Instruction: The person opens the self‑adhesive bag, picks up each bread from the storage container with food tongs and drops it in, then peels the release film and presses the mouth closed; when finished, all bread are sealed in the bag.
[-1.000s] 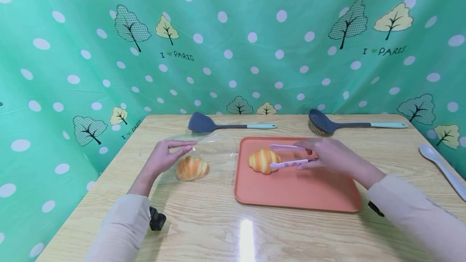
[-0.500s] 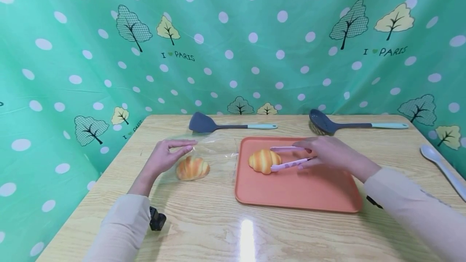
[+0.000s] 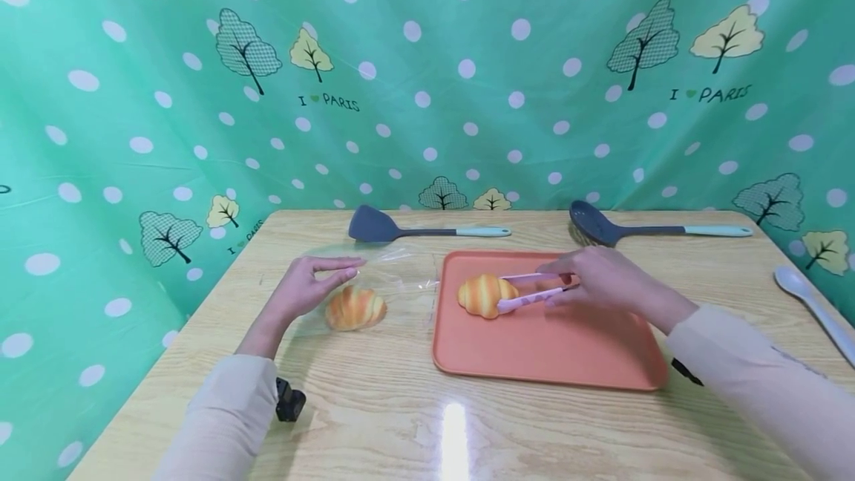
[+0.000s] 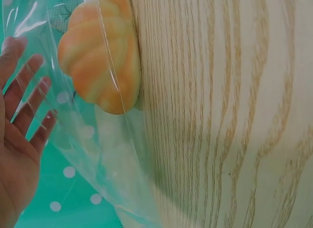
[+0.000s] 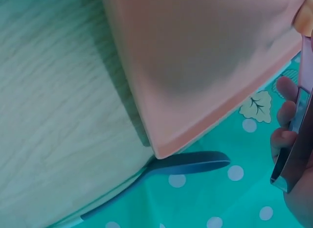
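Observation:
My left hand (image 3: 309,286) pinches the upper side of a clear plastic bag (image 3: 407,295), its film tented up; in the left wrist view, several fingers (image 4: 32,98) spread beside the film. A croissant-shaped bread (image 3: 355,308) lies inside the bag, seen through the plastic (image 4: 100,54). My right hand (image 3: 597,278) grips lilac-tipped tongs (image 3: 531,300), whose tips straddle a second croissant (image 3: 484,296) on the pink tray (image 3: 541,351). In the right wrist view, curled fingers (image 5: 286,113) wrap the tongs' metal handle (image 5: 298,149), and only a sliver of that croissant shows.
Behind the bag lies a dark turner (image 3: 377,226) with a pale blue handle. A dark ladle (image 3: 594,224) lies at the back right, and a pale spoon (image 3: 811,310) at the right edge. Dotted green cloth (image 3: 427,80) hangs behind the wooden table (image 3: 374,407).
The arms of the tongs have drawn together around the croissant on the tray as my right hand tightened. My left hand and the bag have stayed nearly the same.

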Demonstrator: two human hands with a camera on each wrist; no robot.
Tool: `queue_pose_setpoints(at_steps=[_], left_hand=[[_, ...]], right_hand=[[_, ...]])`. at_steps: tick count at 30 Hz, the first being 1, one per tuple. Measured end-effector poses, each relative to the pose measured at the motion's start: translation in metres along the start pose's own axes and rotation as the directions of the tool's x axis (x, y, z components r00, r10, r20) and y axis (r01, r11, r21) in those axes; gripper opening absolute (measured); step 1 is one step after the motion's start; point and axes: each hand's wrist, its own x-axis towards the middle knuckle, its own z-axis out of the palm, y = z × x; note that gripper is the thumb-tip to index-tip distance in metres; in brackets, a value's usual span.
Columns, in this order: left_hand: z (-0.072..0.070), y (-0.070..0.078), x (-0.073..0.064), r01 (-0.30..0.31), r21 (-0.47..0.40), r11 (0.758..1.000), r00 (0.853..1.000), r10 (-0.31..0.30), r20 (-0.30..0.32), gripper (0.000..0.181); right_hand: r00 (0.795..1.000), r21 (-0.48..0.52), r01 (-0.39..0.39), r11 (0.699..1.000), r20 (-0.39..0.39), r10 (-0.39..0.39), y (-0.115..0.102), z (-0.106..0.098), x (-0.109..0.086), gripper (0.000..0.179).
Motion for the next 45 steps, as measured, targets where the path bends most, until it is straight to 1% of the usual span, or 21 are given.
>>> queue_pose_setpoints(at_steps=[5,8,14,21,23,28,31,35,38,41,45], left_hand=[[0.000,0.001,0.001,-0.003,0.015,1.000,1.000,0.003,0.012,0.030],[0.000,0.001,0.001,-0.006,0.016,1.000,1.000,0.005,0.016,0.031],[0.000,0.001,0.002,-0.004,0.010,1.000,1.000,0.004,0.021,0.031],[0.001,0.000,0.001,-0.003,0.005,1.000,1.000,0.003,0.025,0.030],[0.001,0.000,0.001,-0.005,0.004,1.000,1.000,0.004,0.024,0.030],[0.001,0.000,0.001,-0.012,0.003,1.000,1.000,0.011,0.018,0.029],[0.000,0.001,0.001,-0.010,-0.006,1.000,1.000,0.010,0.016,0.029],[-0.001,0.001,0.001,0.002,-0.017,1.000,1.000,-0.002,0.016,0.029],[-0.002,0.002,0.002,0.008,-0.021,1.000,1.000,-0.007,0.015,0.029],[-0.003,0.002,0.002,0.011,-0.021,1.000,1.000,-0.011,0.015,0.030],[-0.003,0.002,0.001,0.011,-0.024,1.000,1.000,-0.010,0.019,0.032]], right_hand=[[0.999,-0.019,0.009,1.000,-0.049,-0.010,-0.001,0.004,-0.002,0.045],[0.996,-0.037,0.029,0.999,-0.085,-0.032,-0.003,0.006,-0.003,0.042],[0.991,-0.094,0.033,0.995,-0.124,-0.045,-0.009,0.006,-0.008,0.044],[0.986,-0.150,0.046,0.988,-0.149,-0.069,-0.016,0.004,-0.013,0.044],[0.985,-0.163,0.042,0.986,-0.156,-0.068,-0.018,0.003,-0.014,0.044],[0.977,-0.211,0.054,0.976,-0.189,-0.095,-0.026,0.001,-0.014,0.044],[0.968,-0.243,0.058,0.968,-0.225,-0.114,-0.034,0.002,-0.011,0.045],[0.956,-0.260,0.045,0.965,-0.268,-0.117,-0.043,0.002,-0.004,0.047],[0.954,-0.262,0.049,0.964,-0.273,-0.123,-0.050,0.002,0.004,0.048],[0.950,-0.278,0.074,0.958,-0.273,-0.153,-0.055,0.003,0.013,0.048],[0.937,-0.302,0.104,0.948,-0.290,-0.195,-0.060,0.007,0.025,0.047]])
